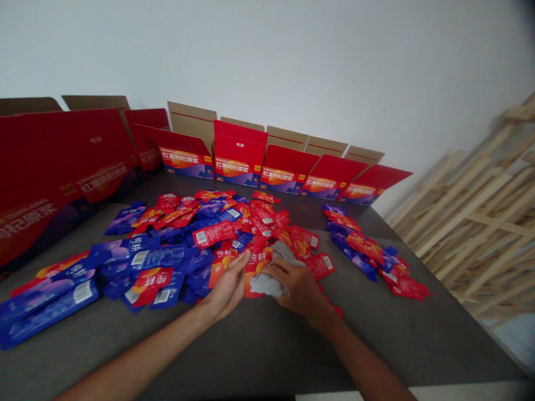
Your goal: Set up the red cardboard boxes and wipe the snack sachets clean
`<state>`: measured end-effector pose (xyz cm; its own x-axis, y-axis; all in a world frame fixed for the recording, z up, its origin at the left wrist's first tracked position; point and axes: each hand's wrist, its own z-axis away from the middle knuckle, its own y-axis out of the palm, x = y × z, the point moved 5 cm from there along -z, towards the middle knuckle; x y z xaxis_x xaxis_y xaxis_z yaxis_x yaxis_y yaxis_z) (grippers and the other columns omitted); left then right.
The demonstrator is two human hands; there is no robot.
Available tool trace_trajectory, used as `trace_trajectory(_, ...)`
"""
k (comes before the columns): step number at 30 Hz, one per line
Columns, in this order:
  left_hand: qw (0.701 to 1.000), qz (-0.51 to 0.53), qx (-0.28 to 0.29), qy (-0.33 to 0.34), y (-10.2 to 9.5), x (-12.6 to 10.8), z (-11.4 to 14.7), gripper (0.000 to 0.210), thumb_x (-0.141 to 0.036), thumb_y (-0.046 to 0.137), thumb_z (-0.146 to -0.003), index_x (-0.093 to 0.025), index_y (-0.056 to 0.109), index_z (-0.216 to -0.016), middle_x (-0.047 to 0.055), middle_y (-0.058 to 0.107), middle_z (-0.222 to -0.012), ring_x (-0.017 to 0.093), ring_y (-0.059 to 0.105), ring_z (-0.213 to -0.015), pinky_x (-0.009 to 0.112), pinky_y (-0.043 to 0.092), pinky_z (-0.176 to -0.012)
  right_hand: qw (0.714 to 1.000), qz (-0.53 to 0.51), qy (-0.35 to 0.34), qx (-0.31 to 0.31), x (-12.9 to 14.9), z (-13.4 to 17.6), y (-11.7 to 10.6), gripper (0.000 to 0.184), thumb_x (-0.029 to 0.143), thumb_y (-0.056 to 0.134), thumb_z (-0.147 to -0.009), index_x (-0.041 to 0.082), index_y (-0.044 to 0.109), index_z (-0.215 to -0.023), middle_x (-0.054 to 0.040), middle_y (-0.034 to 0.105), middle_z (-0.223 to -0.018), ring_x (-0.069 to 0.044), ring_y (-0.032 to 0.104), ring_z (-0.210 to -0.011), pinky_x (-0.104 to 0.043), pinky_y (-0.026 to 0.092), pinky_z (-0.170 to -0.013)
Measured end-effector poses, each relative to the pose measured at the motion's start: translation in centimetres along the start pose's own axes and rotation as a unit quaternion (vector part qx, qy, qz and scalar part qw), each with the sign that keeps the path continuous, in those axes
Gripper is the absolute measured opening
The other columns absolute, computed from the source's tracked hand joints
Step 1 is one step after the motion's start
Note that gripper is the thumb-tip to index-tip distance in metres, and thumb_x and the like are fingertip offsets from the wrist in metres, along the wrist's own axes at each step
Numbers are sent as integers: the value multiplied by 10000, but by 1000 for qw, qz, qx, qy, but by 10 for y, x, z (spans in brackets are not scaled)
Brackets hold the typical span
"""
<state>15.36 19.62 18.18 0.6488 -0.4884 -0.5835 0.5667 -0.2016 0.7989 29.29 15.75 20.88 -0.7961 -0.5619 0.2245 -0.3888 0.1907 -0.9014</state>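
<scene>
My left hand (229, 284) is closed on the left edge of a red and orange drink pouch (253, 269), its thumb near the top. A crumpled grey cloth (267, 285) is bunched in my right hand (298, 284) and lies against the right side of that pouch, covering part of its face. Just beyond both hands spreads a loose heap of red pouches (217, 233) and blue pouches (146, 259). A second red-orange pouch (220, 266) lies right beside my left fingers.
Open red cartons (240, 153) with raised flaps line the back of the dark table (267, 351). Larger red cartons (62, 172) stand at the left. A row of red and blue pouches (368, 248) lies at the right. Wooden slats (480, 223) are stacked beyond the right edge.
</scene>
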Motion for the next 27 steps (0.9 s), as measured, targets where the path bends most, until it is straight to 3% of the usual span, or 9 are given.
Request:
trace_trajectory(5, 1000, -11, -2, 2, 0, 1, 2, 351, -296, 754, -931, -147, 722, -1247, 115, 756, -1299, 306, 657, -1304, 443, 462, -1174, 995, -12, 41, -95, -3, 1, -11, 460, 121, 725, -795, 238, 650, -1233, -80, 733, -1156, -241, 741, -993, -311, 580, -775)
trace_trajectory(12, 1000, -5, -10, -5, 0, 0, 2, 342, -314, 738, -944, -145, 725, -1241, 132, 758, -1289, 317, 677, -1274, 472, 481, -1154, 999, -20, -24, 6, -1, 0, -3, 541, 115, 770, -753, 256, 656, -1263, -70, 734, -1190, -222, 734, -961, -295, 562, -760)
trace_trajectory(22, 1000, -10, 6, -2, 5, -2, 2, 429, -339, 749, -930, -122, 698, -1296, 166, 759, -1275, 350, 709, -1223, 501, 509, -1125, 997, -42, -53, 49, 0, 0, 2, 480, 216, 821, -785, 240, 673, -1242, -60, 736, -1191, -230, 730, -970, -311, 564, -761)
trace_trajectory(24, 1000, -17, 1, 5, 3, -2, 2, 418, -334, 768, -917, -127, 709, -1276, 156, 764, -1267, 344, 702, -1238, 493, 507, -1130, 997, -49, -51, 43, 0, 0, 3, 468, 216, 811, -791, 242, 676, -1238, -60, 737, -1186, -229, 730, -968, -313, 566, -759)
trace_trajectory(27, 999, -32, -2, 7, -1, 1, 2, 379, -350, 806, -889, -127, 747, -1190, 142, 765, -1268, 335, 668, -1292, 467, 485, -1157, 998, -63, -17, -16, -2, 0, 1, 458, 178, 778, -795, 240, 668, -1235, -76, 731, -1196, -231, 730, -983, -319, 573, -767)
